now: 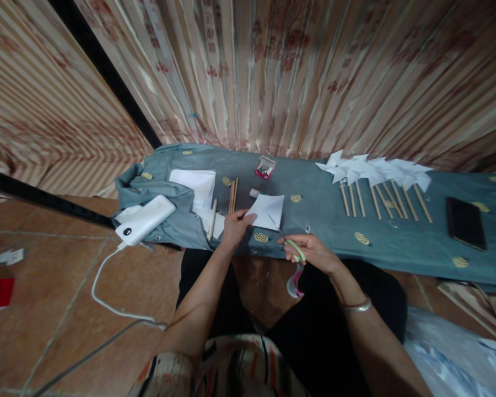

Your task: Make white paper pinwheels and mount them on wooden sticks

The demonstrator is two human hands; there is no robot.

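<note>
A white sheet of paper (268,209) is pinched at its left corner by my left hand (236,227). My right hand (312,252) grips scissors (294,249) with pale green handles, their blades at the lower right edge of the sheet. Whether the blades touch the paper I cannot tell. Just beyond the sheet lies a small white cylinder (255,193). Several wooden sticks (232,196) lie past my left hand, with a pencil-like white stick (212,218) to their left. A small red box (265,167), its lid up, sits farther back.
Several white paper pinwheels (374,170) on sticks lie in a row at right, near a black phone (465,223). At left are stacked paper (196,184) and a white power bank (146,219) with a cable. A patterned curtain (248,71) hangs behind the cloth-covered surface (326,234).
</note>
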